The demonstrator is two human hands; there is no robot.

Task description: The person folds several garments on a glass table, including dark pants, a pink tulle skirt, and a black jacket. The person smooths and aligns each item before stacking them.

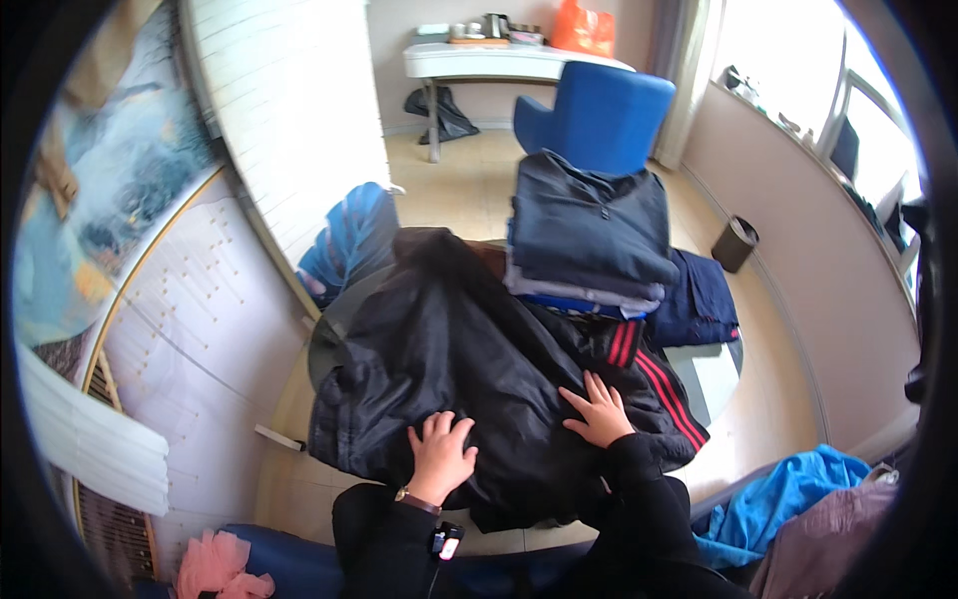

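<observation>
A black jacket with red stripes lies spread over a round glass-topped table. My left hand rests on its lower front part, fingers spread and pressing on the cloth. To the right, my right hand lies flat on the jacket beside the red-striped edging, fingers apart. Neither hand grips anything. Behind the jacket stands a stack of folded clothes with a dark grey top uppermost. Folded navy trousers or a similar garment sit right of the stack.
A blue armchair stands beyond the table, before a white desk. A waste bin is on the floor at right. Blue and mauve garments lie near my right side; a pink tulle item is at lower left.
</observation>
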